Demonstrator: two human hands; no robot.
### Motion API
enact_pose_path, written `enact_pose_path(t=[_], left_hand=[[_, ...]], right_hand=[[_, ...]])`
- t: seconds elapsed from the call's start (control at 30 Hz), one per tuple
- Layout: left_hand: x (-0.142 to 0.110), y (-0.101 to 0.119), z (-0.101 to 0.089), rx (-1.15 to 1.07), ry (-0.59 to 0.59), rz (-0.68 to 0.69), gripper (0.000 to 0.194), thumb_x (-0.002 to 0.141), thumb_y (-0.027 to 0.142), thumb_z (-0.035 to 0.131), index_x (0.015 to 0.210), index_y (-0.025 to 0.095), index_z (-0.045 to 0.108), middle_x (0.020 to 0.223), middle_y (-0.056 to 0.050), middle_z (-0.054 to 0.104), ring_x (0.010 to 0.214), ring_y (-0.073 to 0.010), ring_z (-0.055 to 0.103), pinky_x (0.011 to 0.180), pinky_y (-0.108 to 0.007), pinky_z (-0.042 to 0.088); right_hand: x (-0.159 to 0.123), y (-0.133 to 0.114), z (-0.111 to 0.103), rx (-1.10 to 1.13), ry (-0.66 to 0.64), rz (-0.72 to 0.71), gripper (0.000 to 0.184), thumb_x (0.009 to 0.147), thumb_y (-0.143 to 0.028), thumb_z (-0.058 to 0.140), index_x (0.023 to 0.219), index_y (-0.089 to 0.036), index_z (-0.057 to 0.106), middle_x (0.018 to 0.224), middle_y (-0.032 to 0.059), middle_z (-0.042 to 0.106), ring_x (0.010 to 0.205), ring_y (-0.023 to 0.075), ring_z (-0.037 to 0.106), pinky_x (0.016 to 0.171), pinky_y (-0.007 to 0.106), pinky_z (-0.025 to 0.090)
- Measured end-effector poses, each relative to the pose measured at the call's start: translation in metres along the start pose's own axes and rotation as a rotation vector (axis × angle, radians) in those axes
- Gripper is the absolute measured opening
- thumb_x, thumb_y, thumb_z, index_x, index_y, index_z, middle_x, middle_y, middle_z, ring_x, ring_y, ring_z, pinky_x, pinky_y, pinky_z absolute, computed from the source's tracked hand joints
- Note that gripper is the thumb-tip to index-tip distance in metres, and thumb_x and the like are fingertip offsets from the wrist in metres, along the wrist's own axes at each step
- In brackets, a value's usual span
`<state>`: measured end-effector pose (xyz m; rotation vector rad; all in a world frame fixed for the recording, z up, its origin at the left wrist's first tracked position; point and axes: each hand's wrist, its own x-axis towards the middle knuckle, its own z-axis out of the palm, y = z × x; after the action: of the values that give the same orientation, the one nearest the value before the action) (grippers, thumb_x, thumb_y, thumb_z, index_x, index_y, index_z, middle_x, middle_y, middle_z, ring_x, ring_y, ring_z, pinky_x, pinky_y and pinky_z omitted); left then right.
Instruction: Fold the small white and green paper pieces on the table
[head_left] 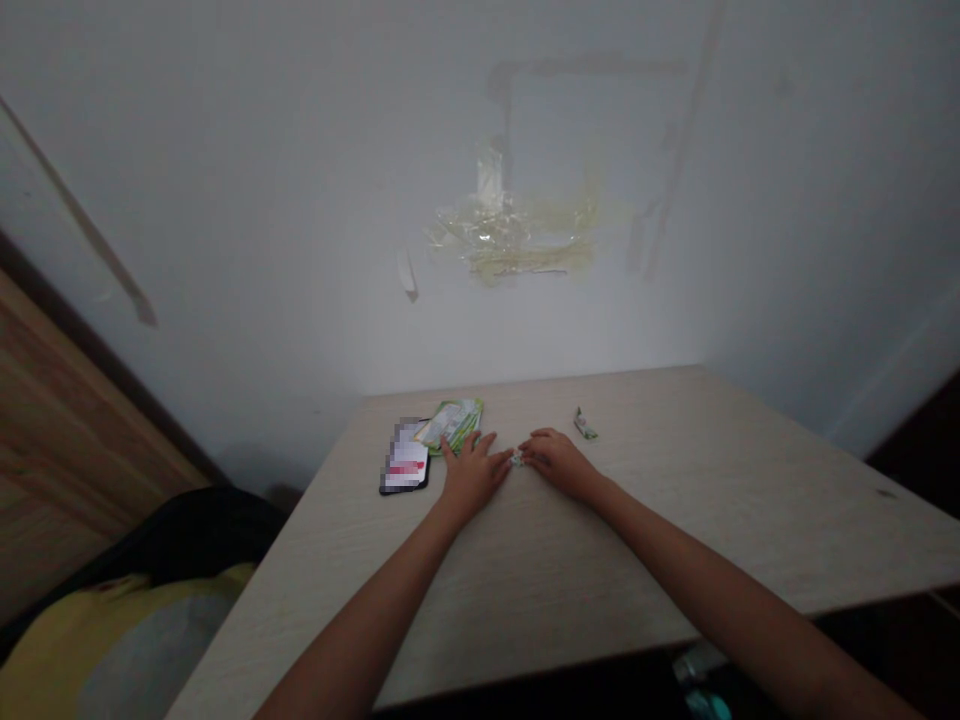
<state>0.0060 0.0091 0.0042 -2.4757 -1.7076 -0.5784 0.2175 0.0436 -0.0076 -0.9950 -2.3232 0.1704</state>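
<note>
A small white-and-green patterned piece (pixel 517 458) lies on the table between my hands, too small to make out its kind. My left hand (pixel 474 472) rests palm down with its fingers spread, and its thumb reaches the piece's left side. Two of its fingertips come close to a stack of green-and-white packets (pixel 451 425). From the other side, my right hand (pixel 559 462) has its fingers bent together at the piece's right edge. Part of the piece is hidden by the fingertips.
A phone (pixel 406 462) with a lit screen lies left of my left hand, partly under the packets. Beyond my right hand sits a small crumpled wrapper (pixel 585 424). The pale wooden table (pixel 660 420) meets a wall bearing peeling clear tape (pixel 517 235). Yellow-and-grey fabric (pixel 127 640) is at lower left.
</note>
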Motion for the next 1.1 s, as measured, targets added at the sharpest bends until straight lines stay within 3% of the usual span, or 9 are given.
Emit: enact_pose_path(t=[0.2, 0.3, 0.43, 0.63, 1.1], left_hand=[[-0.001, -0.001, -0.001, -0.058, 0.034, 0.074, 0.027, 0.092, 0.042, 0.054, 0.114, 0.039, 0.068, 0.139, -0.003, 0.057, 0.136, -0.0319, 0.039, 0.11, -0.075, -0.001], [0.0, -0.002, -0.004, -0.126, 0.008, 0.145, 0.023, 0.092, 0.037, 0.054, 0.11, 0.037, 0.069, 0.128, 0.0, 0.066, 0.133, -0.0266, 0.044, 0.112, -0.071, -0.003], [-0.001, -0.003, -0.005, -0.144, -0.021, 0.171, 0.023, 0.092, 0.037, 0.053, 0.108, 0.034, 0.07, 0.116, 0.0, 0.072, 0.13, -0.0255, 0.048, 0.112, -0.07, -0.007], [-0.004, -0.007, -0.002, -0.135, -0.012, 0.202, 0.025, 0.093, 0.036, 0.051, 0.111, 0.035, 0.068, 0.117, 0.0, 0.071, 0.131, -0.0268, 0.047, 0.111, -0.071, -0.007], [-0.001, -0.015, -0.009, -0.178, -0.121, 0.191, 0.03, 0.096, 0.035, 0.046, 0.121, 0.036, 0.063, 0.124, 0.002, 0.069, 0.129, -0.0257, 0.047, 0.113, -0.069, 0.001]], right_hand=[[-0.002, -0.001, -0.002, -0.044, -0.017, 0.0, 0.019, 0.088, -0.021, 0.063, 0.105, -0.02, 0.072, 0.109, 0.01, 0.072, 0.111, 0.0256, 0.059, 0.098, 0.043, 0.045], [-0.003, -0.001, -0.001, -0.056, -0.004, -0.008, 0.02, 0.089, -0.021, 0.062, 0.106, -0.019, 0.072, 0.108, 0.0106, 0.072, 0.111, 0.0252, 0.059, 0.097, 0.042, 0.045], [-0.003, -0.002, -0.002, -0.039, 0.013, -0.082, 0.016, 0.091, -0.02, 0.06, 0.1, -0.018, 0.073, 0.104, 0.0098, 0.072, 0.107, 0.0225, 0.059, 0.095, 0.039, 0.046], [-0.006, -0.001, -0.004, -0.02, 0.066, -0.127, 0.016, 0.09, -0.017, 0.058, 0.094, -0.017, 0.074, 0.094, 0.0088, 0.073, 0.096, 0.0207, 0.062, 0.092, 0.037, 0.048], [-0.007, 0.001, -0.007, -0.067, 0.035, -0.104, 0.022, 0.083, -0.013, 0.063, 0.099, -0.022, 0.076, 0.093, 0.0072, 0.076, 0.11, 0.0246, 0.062, 0.102, 0.044, 0.041]])
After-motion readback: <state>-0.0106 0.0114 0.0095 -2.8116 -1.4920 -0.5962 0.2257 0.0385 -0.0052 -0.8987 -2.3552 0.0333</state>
